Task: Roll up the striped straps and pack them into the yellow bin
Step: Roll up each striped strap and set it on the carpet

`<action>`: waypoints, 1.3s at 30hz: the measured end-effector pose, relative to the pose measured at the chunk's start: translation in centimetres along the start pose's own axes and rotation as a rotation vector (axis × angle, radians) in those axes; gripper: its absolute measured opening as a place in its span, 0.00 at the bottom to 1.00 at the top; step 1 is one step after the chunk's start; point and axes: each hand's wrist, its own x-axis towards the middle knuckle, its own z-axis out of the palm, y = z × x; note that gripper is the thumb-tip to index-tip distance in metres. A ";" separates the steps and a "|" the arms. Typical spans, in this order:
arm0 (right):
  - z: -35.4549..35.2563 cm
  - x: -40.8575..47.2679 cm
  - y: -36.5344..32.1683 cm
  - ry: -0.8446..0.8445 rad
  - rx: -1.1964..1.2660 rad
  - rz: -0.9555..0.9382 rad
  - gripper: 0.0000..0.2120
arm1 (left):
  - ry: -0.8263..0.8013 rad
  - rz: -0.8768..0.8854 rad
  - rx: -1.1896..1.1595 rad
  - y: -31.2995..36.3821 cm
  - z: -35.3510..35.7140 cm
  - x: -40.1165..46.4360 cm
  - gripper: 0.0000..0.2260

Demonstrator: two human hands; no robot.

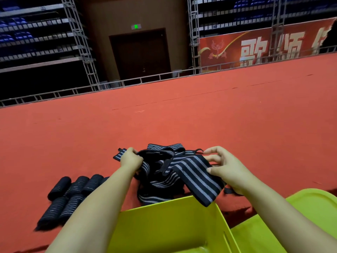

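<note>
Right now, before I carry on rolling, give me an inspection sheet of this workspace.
Surface: red carpet floor, thin seams running across it.
Job's things: tangled pile of striped straps unrolled; one strap end hangs over the yellow bin rim; rolled straps lie in a cluster on the carpet to the left; visible part of the bin shows none inside.
Clutter: yellow lid beside the bin.
Grips: left hand grips a strap in the pile; right hand pinches the wide strap.
Cables: nothing seen.
Surroundings: metal truss railing, dark door, red banner, tiered seating.
</note>
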 end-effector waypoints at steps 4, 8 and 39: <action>0.1 -0.1 0.6 -0.005 0.077 0.018 0.21 | -0.004 -0.349 -0.703 0.6 -0.2 0.1 0.06; -0.2 -0.1 0.7 -0.039 0.185 0.067 0.22 | 0.002 -0.250 -0.532 1.5 0.1 -0.2 0.21; -3.9 -3.4 1.1 -0.098 0.131 0.178 0.16 | -0.199 0.460 0.249 0.0 2.6 0.0 0.08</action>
